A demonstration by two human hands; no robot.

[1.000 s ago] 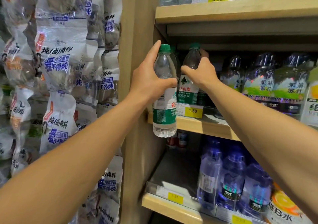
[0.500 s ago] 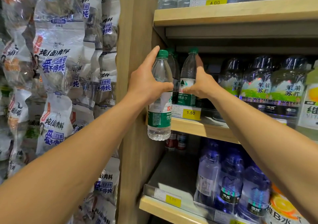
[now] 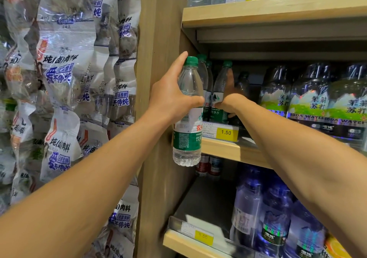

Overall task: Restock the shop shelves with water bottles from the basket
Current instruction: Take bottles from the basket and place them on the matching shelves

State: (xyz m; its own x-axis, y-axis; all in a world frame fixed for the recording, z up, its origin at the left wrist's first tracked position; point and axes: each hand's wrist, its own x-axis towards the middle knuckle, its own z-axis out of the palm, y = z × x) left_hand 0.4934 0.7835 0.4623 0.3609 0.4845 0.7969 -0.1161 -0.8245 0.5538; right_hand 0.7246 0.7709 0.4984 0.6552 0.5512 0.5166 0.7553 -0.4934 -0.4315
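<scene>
Head view, wooden shop shelf (image 3: 224,150) with yellow 1.50 tag (image 3: 226,132), green-capped water bottle (image 3: 187,118) held by closed left hand grip (image 3: 170,97) at shelf's left front edge, right hand grip (image 3: 228,104) wrapped around shelved bottle (image 3: 219,91) just behind tag, seasoning packets (image 3: 65,91) hung left of shelf.

Seasoning packets (image 3: 65,75) hang beside soda water bottles (image 3: 309,99).

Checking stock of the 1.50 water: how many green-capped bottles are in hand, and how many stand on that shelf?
held bottle, in left hand: 1
shelf bottles, on middle shelf, one gripped by right hand: 3
Total: 4
</scene>
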